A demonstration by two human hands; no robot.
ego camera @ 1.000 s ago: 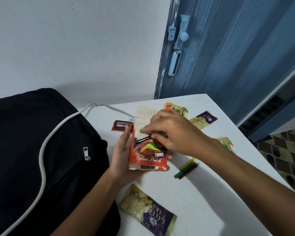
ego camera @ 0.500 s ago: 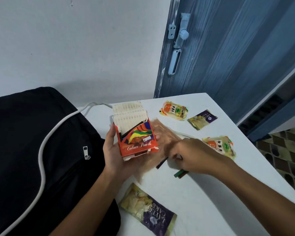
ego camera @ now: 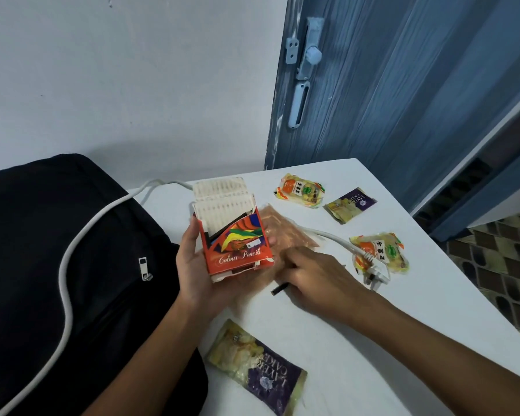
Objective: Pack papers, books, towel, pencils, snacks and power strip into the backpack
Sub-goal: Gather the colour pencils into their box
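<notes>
On the white table (ego camera: 357, 340), just beside the black backpack (ego camera: 57, 265), the pencils step is in hand: the left hand (ego camera: 198, 265) grips the red colour-pencil box (ego camera: 237, 250) upright w/ its flap open, thumb on one side and fingertips curled round the other, while the right hand (ego camera: 315, 280) sits low w/ fingers curled over a dark pencil (ego camera: 279, 289) whose tip pokes out toward the box. Next move, I'd judge, is lifting that pencil and slotting it tip-down into the open box, then closing the flap (snack packets, e.g. the layer cake packet (ego camera: 258, 367), and the white cord w/ plug (ego camera: 376, 277) aren't packed yet).
</notes>
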